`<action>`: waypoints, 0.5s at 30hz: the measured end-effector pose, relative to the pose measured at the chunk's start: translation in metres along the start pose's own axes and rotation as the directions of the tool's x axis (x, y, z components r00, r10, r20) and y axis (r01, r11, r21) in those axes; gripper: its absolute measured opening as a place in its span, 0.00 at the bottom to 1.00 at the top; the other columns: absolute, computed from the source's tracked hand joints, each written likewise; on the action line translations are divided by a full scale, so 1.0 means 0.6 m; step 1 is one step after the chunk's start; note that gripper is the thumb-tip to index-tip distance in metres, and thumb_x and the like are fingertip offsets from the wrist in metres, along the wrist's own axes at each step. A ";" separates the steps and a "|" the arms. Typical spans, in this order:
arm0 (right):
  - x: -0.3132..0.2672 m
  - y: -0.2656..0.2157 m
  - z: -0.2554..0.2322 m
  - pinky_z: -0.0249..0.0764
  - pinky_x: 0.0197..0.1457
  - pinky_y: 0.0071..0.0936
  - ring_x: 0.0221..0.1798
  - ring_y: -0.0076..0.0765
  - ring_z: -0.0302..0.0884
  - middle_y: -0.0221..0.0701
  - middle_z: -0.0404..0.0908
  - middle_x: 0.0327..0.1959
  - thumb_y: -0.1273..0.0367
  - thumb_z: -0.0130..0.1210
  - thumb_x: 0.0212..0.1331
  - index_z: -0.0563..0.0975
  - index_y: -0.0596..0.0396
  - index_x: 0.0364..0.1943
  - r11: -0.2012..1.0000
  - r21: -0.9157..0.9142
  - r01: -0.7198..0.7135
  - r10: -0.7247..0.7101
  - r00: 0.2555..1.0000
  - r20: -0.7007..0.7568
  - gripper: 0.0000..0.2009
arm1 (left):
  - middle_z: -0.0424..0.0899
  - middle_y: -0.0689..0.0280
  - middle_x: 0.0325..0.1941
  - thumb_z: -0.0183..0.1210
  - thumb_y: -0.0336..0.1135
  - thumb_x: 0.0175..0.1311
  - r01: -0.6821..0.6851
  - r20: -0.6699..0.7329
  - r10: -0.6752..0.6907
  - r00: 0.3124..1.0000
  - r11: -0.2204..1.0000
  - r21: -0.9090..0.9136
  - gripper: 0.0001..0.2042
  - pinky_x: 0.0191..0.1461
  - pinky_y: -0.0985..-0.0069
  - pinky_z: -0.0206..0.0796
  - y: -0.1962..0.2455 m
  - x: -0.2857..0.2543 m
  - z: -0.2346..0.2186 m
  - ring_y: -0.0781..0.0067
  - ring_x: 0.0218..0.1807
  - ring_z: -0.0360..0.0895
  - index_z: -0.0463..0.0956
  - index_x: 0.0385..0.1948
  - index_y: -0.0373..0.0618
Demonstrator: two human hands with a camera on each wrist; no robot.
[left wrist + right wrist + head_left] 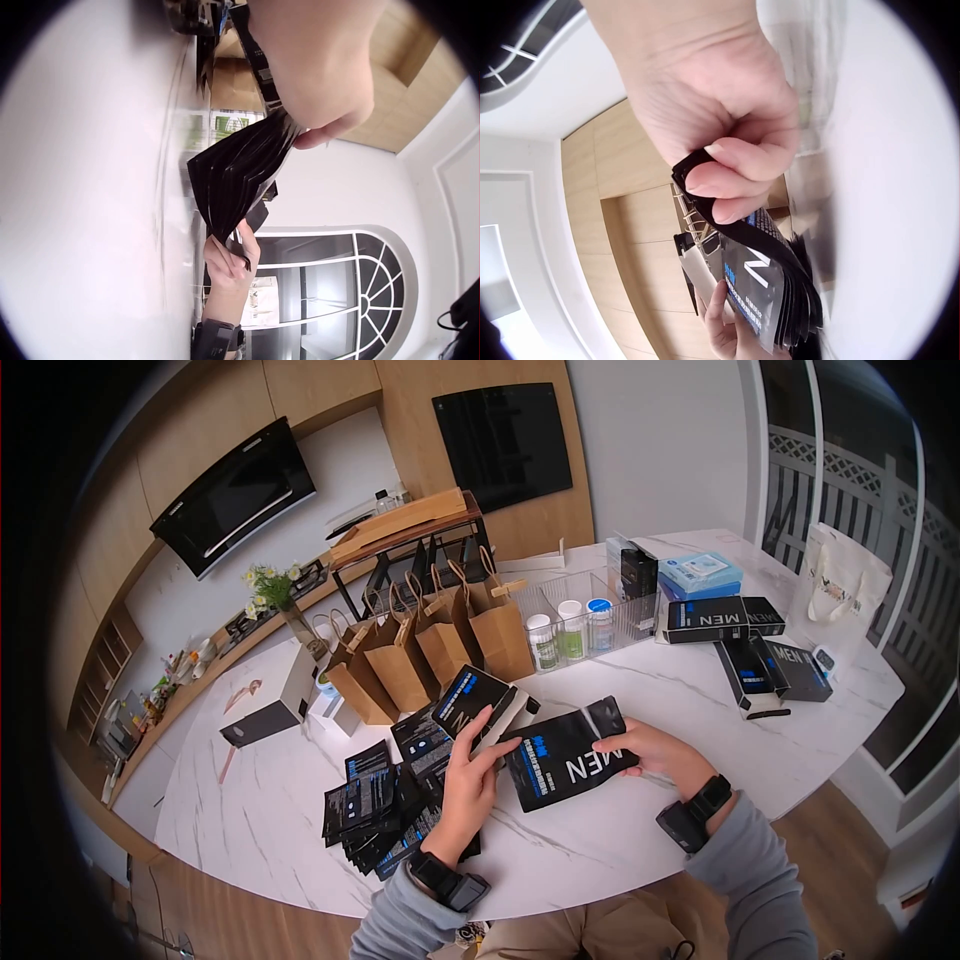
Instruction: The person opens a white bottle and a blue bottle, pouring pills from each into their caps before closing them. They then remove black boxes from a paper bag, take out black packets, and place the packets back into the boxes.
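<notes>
In the head view, my left hand (pixel 470 785) holds a black box (pixel 472 698) with its pale inner flap showing, tilted over the table. Its thumb lies against the near edge of a stack of flat black pouches (pixel 555 760) printed "MEN". My right hand (pixel 655 748) grips the other end of that stack. The right wrist view shows the right fingers (pixel 739 176) curled round the pouches' dark end, with the layered edges fanning out below. Beside my left forearm lies a loose pile of more black pouches (pixel 375 805).
Brown paper bags (pixel 395 665) with handles stand behind the hands. A clear organizer (pixel 625 622) holds several bottles. More black "MEN" boxes (pixel 705 620) lie at the right, near a white bag (pixel 845 580). A white-and-black box (pixel 270 695) sits at the left.
</notes>
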State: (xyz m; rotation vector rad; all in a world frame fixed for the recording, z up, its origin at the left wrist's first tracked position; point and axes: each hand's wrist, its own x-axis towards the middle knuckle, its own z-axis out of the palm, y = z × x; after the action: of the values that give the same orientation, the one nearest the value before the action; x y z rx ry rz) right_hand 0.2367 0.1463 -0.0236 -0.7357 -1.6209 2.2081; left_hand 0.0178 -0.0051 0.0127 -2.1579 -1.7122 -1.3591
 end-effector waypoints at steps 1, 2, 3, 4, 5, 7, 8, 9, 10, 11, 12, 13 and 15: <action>0.001 0.002 0.000 0.57 0.09 0.14 0.13 0.22 0.67 0.31 0.74 0.21 0.66 0.56 0.50 0.68 0.55 0.39 1.000 0.001 0.000 0.000 1.000 0.000 0.14 | 0.60 0.56 0.61 0.44 0.09 0.43 0.013 -0.006 -0.013 1.000 1.000 0.019 0.24 0.59 0.71 0.57 0.004 0.001 -0.002 0.56 0.62 0.60 0.77 0.40 0.46; 0.003 0.005 -0.001 0.56 0.09 0.14 0.13 0.21 0.67 0.30 0.74 0.21 0.66 0.57 0.49 0.68 0.55 0.39 1.000 0.027 0.005 -0.005 1.000 -0.007 0.15 | 0.59 0.56 0.62 0.45 0.10 0.43 0.026 -0.013 -0.025 1.000 0.999 0.039 0.24 0.59 0.71 0.57 0.007 0.002 -0.003 0.55 0.62 0.60 0.78 0.40 0.47; 0.005 0.006 0.000 0.55 0.09 0.14 0.14 0.21 0.67 0.29 0.74 0.22 0.66 0.57 0.49 0.68 0.55 0.39 0.998 0.054 0.011 -0.010 1.000 -0.014 0.15 | 0.59 0.56 0.62 0.45 0.10 0.43 0.026 -0.013 -0.025 1.000 0.999 0.039 0.24 0.59 0.71 0.57 0.007 0.002 -0.003 0.55 0.62 0.60 0.78 0.40 0.47; 0.002 0.002 0.003 0.55 0.09 0.14 0.14 0.21 0.67 0.29 0.74 0.22 0.66 0.57 0.49 0.68 0.55 0.39 0.998 0.054 0.011 -0.010 1.000 -0.014 0.15 | 0.58 0.56 0.62 0.46 0.10 0.44 0.053 -0.010 -0.053 0.999 0.998 0.022 0.23 0.60 0.71 0.56 0.007 0.001 -0.003 0.55 0.62 0.59 0.78 0.39 0.47; -0.005 -0.005 0.007 0.54 0.08 0.14 0.13 0.20 0.66 0.28 0.73 0.22 0.66 0.58 0.49 0.68 0.54 0.40 0.997 0.079 0.006 -0.006 1.000 -0.007 0.16 | 0.57 0.55 0.63 0.47 0.11 0.45 0.081 -0.007 -0.081 0.997 0.997 0.005 0.22 0.60 0.71 0.56 0.007 0.001 -0.004 0.54 0.63 0.59 0.78 0.39 0.47; -0.009 -0.011 0.012 0.53 0.08 0.13 0.13 0.19 0.66 0.28 0.73 0.22 0.66 0.58 0.48 0.68 0.54 0.40 0.995 0.103 0.001 -0.001 1.000 0.001 0.16 | 0.57 0.55 0.63 0.47 0.11 0.45 0.066 -0.014 -0.065 0.998 0.998 0.018 0.21 0.61 0.70 0.56 0.003 0.000 -0.002 0.54 0.63 0.58 0.78 0.39 0.46; -0.009 -0.011 0.013 0.53 0.08 0.13 0.13 0.19 0.66 0.27 0.73 0.23 0.66 0.58 0.48 0.68 0.54 0.40 0.995 0.101 0.000 0.001 1.000 -0.013 0.16 | 0.57 0.55 0.63 0.48 0.11 0.45 0.050 -0.020 -0.049 0.999 0.998 0.032 0.21 0.61 0.70 0.56 0.000 0.000 0.000 0.54 0.63 0.58 0.78 0.39 0.46; -0.009 -0.011 0.013 0.52 0.08 0.13 0.13 0.19 0.65 0.26 0.72 0.23 0.66 0.58 0.48 0.68 0.53 0.40 0.995 0.100 -0.001 0.004 1.000 -0.027 0.16 | 0.57 0.55 0.63 0.48 0.11 0.45 0.050 -0.021 -0.049 0.999 0.998 0.032 0.21 0.61 0.70 0.56 -0.002 0.000 0.002 0.54 0.63 0.58 0.78 0.39 0.46; -0.010 -0.011 0.014 0.52 0.08 0.13 0.13 0.19 0.65 0.26 0.72 0.23 0.66 0.58 0.48 0.68 0.53 0.40 0.995 0.099 -0.002 0.004 1.000 -0.026 0.16 | 0.56 0.55 0.63 0.48 0.11 0.45 0.032 -0.026 -0.030 0.999 0.998 0.051 0.21 0.60 0.71 0.57 -0.005 -0.001 0.004 0.54 0.63 0.59 0.79 0.38 0.47; -0.010 -0.010 0.015 0.53 0.08 0.13 0.13 0.19 0.65 0.27 0.73 0.23 0.66 0.58 0.49 0.68 0.53 0.40 0.995 0.101 0.005 -0.002 1.000 -0.029 0.16 | 0.56 0.55 0.63 0.47 0.10 0.45 0.014 -0.031 -0.011 0.999 0.997 0.071 0.22 0.58 0.72 0.59 -0.006 -0.001 0.005 0.54 0.62 0.59 0.79 0.38 0.47; -0.010 -0.010 0.015 0.53 0.08 0.13 0.13 0.19 0.65 0.27 0.73 0.23 0.66 0.58 0.49 0.68 0.53 0.40 0.995 0.102 0.011 -0.008 0.999 -0.031 0.16 | 0.56 0.55 0.63 0.47 0.10 0.45 0.015 -0.032 -0.012 0.999 0.997 0.071 0.22 0.58 0.72 0.59 -0.007 -0.001 0.004 0.54 0.62 0.59 0.79 0.38 0.47; -0.009 -0.009 0.015 0.53 0.08 0.13 0.13 0.19 0.65 0.27 0.73 0.23 0.66 0.58 0.49 0.68 0.53 0.40 0.995 0.102 0.010 -0.007 1.000 -0.031 0.16 | 0.56 0.55 0.63 0.47 0.10 0.44 0.018 0.002 -0.018 1.000 0.996 0.092 0.22 0.59 0.72 0.58 -0.007 -0.001 0.004 0.54 0.62 0.59 0.78 0.40 0.46; -0.006 -0.007 0.013 0.54 0.09 0.13 0.13 0.19 0.65 0.28 0.73 0.23 0.66 0.58 0.49 0.68 0.52 0.40 0.992 0.128 0.006 -0.004 1.000 -0.011 0.15 | 0.57 0.55 0.62 0.47 0.10 0.44 0.022 0.034 -0.026 0.999 0.993 0.113 0.23 0.59 0.72 0.58 -0.004 0.000 0.003 0.53 0.62 0.59 0.77 0.41 0.46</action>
State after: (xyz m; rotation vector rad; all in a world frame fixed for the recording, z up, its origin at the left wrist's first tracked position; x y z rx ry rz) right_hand 0.2351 0.1395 -0.0173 -0.7052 -1.4582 2.2760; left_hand 0.0172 -0.0032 0.0106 -2.1200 -1.7870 -1.2050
